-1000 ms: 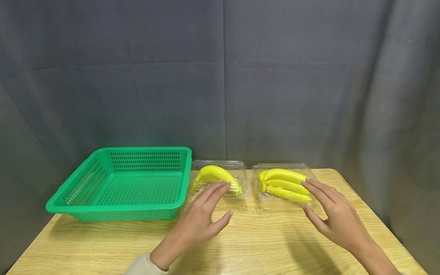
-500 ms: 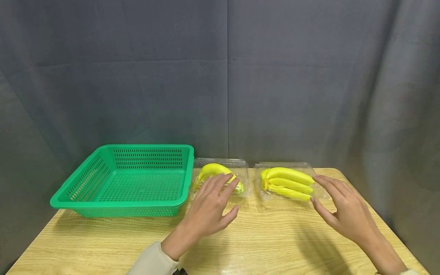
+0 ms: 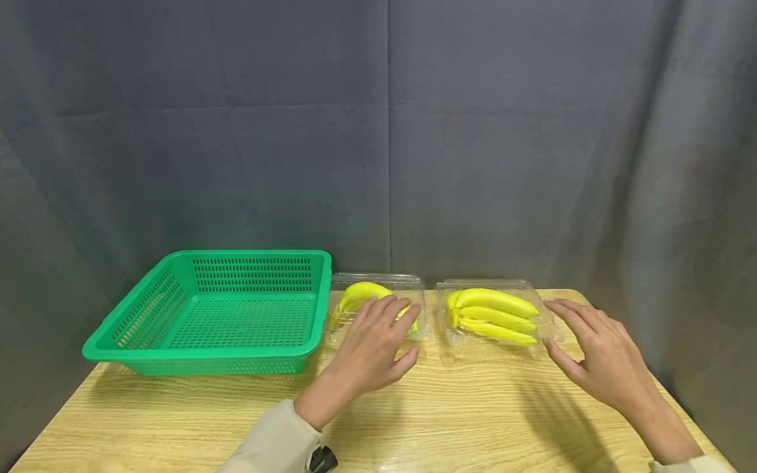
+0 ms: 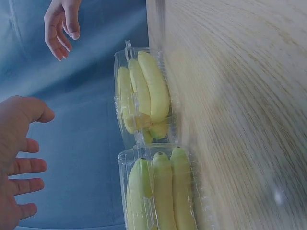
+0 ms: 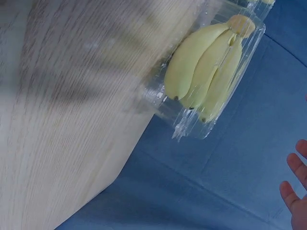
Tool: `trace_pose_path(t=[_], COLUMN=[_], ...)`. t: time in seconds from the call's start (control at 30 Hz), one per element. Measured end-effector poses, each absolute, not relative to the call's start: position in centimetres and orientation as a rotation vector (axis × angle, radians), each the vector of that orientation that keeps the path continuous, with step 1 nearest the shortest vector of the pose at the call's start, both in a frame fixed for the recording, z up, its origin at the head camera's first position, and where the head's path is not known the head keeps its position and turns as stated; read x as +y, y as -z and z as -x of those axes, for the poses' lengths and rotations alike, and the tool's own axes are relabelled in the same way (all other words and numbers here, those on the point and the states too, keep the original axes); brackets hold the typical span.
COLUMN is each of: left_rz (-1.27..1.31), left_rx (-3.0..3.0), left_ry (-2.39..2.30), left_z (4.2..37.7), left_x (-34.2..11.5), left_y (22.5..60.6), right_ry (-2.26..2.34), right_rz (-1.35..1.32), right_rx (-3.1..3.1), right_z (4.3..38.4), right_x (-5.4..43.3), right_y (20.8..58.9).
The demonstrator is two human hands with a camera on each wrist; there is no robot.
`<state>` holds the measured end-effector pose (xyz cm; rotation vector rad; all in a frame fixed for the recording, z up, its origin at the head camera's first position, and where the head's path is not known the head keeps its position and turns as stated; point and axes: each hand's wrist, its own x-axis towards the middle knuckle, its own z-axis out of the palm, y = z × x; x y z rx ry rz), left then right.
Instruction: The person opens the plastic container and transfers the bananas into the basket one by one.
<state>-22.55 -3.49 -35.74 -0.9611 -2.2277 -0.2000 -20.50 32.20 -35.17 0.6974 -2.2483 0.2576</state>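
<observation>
Two clear plastic clamshell boxes stand side by side at the back of the table, and each has a bunch of yellow bananas inside. My left hand [image 3: 369,348] is above and in front of the left bunch [image 3: 361,293], covering part of it, with fingers loosely bent and nothing held. In the left wrist view that hand [image 4: 19,165] hangs apart from both boxes. Beside the right end of the right box [image 3: 449,286] with its bananas [image 3: 493,314] is my right hand [image 3: 609,351], fingers spread and holding nothing. The right wrist view shows its fingertips away from the box [image 5: 192,125].
To the left of the boxes sits a green perforated plastic basket [image 3: 204,355] with nothing in it. A grey curtain [image 3: 378,144] hangs behind the wooden table [image 3: 449,420]. The table's right edge runs close to my right hand.
Both hands have shifted to the right; my left hand now covers more of the left bunch, and my right hand has moved off the tips of the right bunch. Boxes and basket stay put.
</observation>
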Motion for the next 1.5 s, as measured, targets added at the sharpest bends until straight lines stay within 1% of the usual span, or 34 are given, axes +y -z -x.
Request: trace_pose_path(t=[0.43, 0.83, 1.5], left_rz=[0.995, 1.061, 1.058], left_rx=[-2.299, -2.211, -2.156], left_ry=[0.134, 0.174, 0.168], left_z=[23.5, 24.9, 27.2], left_x=[-2.1, -1.3, 0.6], left_y=[36.0, 36.8, 37.5], right_ry=[-0.226, -0.230, -0.227], right_rz=[-0.668, -0.665, -0.684], right_rx=[-2.313, -2.312, -2.305], right_z=[21.3, 22.1, 24.0], right_x=[33.7, 34.6, 35.9], right_y=[35.7, 36.2, 37.8])
